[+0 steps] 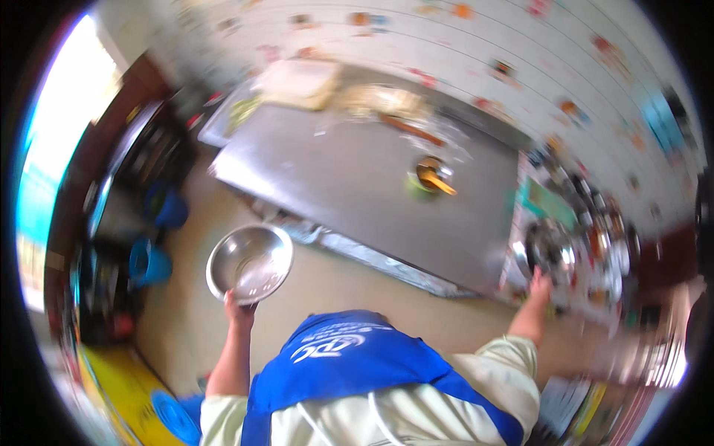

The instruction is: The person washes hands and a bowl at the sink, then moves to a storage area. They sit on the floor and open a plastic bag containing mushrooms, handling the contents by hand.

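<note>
My left hand [240,311] grips the near rim of a round stainless steel bowl [250,263], tilted so that its inside shows, over the floor left of the steel table. My right arm stretches out to the right, where my right hand [540,285] is at the near edge of shiny metal bowls or pans [549,251]; blur hides whether its fingers hold one. On the steel table [357,184] stands a green-and-metal bowl [423,183] with a yellow-handled utensil [440,183] in it.
At the table's back lie a pale covered block [298,83], plastic-wrapped food [385,100] and a brown wooden stick [411,131]. A clear tub [223,125] is at its left corner. Blue buckets [150,262] stand at left, and a green tray [546,205] lies among metalware at right.
</note>
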Action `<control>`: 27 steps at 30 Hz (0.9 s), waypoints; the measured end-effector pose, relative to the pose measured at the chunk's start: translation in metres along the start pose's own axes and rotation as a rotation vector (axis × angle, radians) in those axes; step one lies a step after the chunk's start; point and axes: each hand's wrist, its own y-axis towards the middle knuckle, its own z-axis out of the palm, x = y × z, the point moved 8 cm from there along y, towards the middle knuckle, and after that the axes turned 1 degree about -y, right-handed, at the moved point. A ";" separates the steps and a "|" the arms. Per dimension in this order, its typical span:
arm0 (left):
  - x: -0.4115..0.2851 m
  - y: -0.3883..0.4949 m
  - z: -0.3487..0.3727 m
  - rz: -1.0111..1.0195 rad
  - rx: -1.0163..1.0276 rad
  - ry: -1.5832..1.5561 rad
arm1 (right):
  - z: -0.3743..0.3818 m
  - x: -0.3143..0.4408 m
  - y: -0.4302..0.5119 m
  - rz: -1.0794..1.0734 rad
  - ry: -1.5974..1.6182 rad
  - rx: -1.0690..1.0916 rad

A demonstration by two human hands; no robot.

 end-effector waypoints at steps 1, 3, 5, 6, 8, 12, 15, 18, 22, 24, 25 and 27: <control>-0.003 0.002 -0.016 0.002 -0.056 -0.014 | -0.009 0.007 -0.009 -0.084 0.040 -0.143; -0.009 0.016 -0.037 0.003 -0.077 -0.054 | -0.014 0.019 -0.025 -0.151 0.013 -0.361; -0.018 0.027 -0.061 -0.010 -0.145 -0.076 | 0.004 0.024 -0.030 -0.072 -0.376 -0.307; -0.027 0.032 -0.069 0.010 -0.140 -0.088 | 0.015 0.028 -0.041 -0.168 -0.375 -0.333; -0.039 0.044 -0.090 0.028 -0.236 -0.095 | 0.039 0.032 -0.076 -0.295 -0.319 -0.533; -0.079 0.072 -0.118 0.121 -0.245 -0.166 | 0.099 0.078 -0.093 -0.557 -0.442 -0.298; -0.111 0.107 -0.158 0.097 -0.358 -0.145 | 0.117 0.134 -0.113 -0.585 0.011 -0.263; -0.136 0.139 -0.195 0.061 -0.429 -0.097 | 0.160 0.213 -0.124 -0.113 0.877 -0.090; -0.163 0.167 -0.233 0.043 -0.493 -0.128 | 0.187 0.356 -0.181 0.195 1.416 0.026; -0.169 0.177 -0.248 0.048 -0.532 -0.232 | 0.194 0.440 -0.205 0.129 1.473 0.121; -0.172 0.183 -0.255 0.048 -0.559 -0.280 | 0.200 0.483 -0.215 0.107 1.494 0.164; -0.174 0.197 -0.273 0.001 -0.633 -0.317 | 0.216 0.569 -0.234 -0.005 1.523 0.223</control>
